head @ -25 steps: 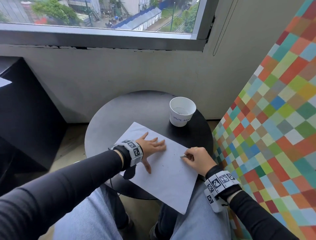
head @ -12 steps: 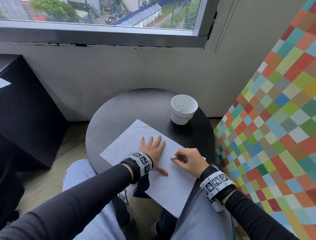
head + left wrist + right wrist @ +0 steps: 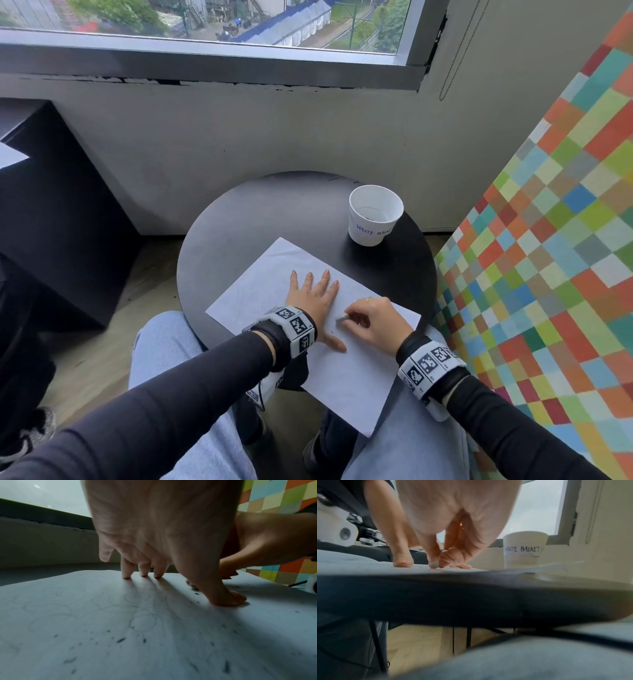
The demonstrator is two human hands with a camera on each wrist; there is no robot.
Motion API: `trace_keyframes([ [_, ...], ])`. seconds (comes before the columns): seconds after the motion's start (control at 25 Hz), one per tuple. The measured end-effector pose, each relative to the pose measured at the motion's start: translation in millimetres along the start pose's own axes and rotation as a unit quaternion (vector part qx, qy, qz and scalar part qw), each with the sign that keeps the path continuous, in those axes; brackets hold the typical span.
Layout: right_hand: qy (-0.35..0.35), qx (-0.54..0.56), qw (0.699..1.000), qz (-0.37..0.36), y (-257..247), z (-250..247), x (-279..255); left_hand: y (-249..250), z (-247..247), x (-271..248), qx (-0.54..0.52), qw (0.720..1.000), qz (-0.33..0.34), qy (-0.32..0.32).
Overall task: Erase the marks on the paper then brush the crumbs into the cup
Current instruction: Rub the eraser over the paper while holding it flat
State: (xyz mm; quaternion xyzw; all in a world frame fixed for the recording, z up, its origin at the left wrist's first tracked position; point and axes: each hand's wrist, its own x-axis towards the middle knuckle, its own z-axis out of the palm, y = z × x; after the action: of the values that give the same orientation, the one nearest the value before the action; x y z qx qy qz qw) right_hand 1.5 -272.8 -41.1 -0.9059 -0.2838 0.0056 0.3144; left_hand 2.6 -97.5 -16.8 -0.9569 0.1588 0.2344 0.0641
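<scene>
Head view: left hand point(image 3: 313, 301) flat, fingers spread, pressing paper point(image 3: 356, 373) onto round black table point(image 3: 246, 233); right hand point(image 3: 373, 320) pinching eraser point(image 3: 342, 318) against sheet; "WASTE BASKET" cup point(image 3: 375, 216) upright, well apart.
Left wrist view: faint pencil loops point(image 3: 137, 609), dark crumbs point(image 3: 121, 640) scattered on paper.
Right wrist view: eraser tip touching paper.

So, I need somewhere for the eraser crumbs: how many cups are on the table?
1. A white paper cup marked "WASTE BASKET" stands on the round black table, beyond the paper sheet's far right edge.
</scene>
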Motion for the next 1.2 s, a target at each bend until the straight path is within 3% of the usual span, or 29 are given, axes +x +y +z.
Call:
trace_keyframes([
  [0.12, 0.032, 0.003, 0.999, 0.011, 0, -1, 0, 1, 0, -1, 0.000, 1.000, 0.000, -0.005],
  [0.24, -0.039, 0.005, 0.999, -0.032, -8, 1, -5, 0, -5, -2, 0.012, 1.000, -0.001, -0.016],
  [0.4, 0.039, 0.008, 0.999, 0.023, 8, -8, 3, -7, -20, 2, 0.039, 0.998, 0.015, -0.043],
  [0.56, -0.031, -0.003, 0.999, -0.036, -3, -1, -6, -6, -21, 1, 0.065, 0.997, 0.011, -0.049],
  [0.72, 0.052, 0.008, 0.998, 0.037, 10, -10, 4, -7, -21, 1, 0.062, 0.997, 0.015, -0.042],
  [0.84, -0.040, 0.002, 0.999, -0.033, -6, -1, -5, -8, -20, 1, 0.066, 0.997, 0.016, -0.042],
  [0.88, -0.042, 0.000, 0.999, -0.034, -4, -1, -4, -8, -19, 0, 0.068, 0.997, 0.016, -0.042],
  [1.0, 0.059, 0.003, 0.997, 0.049, 13, -12, 6, -8, -21, 0, 0.066, 0.997, 0.017, -0.042],
  [1.04, 0.059, 0.003, 0.997, 0.047, 12, -12, 6, -8, -20, 0, 0.065, 0.997, 0.016, -0.045],
  [1.16, -0.036, -0.003, 0.999, -0.036, -7, -2, -6, -7, -20, 1, 0.071, 0.996, 0.015, -0.047],
  [1.2, -0.035, -0.006, 0.999, -0.037, -5, -2, -5, -7, -20, 1, 0.070, 0.996, 0.015, -0.046],
])
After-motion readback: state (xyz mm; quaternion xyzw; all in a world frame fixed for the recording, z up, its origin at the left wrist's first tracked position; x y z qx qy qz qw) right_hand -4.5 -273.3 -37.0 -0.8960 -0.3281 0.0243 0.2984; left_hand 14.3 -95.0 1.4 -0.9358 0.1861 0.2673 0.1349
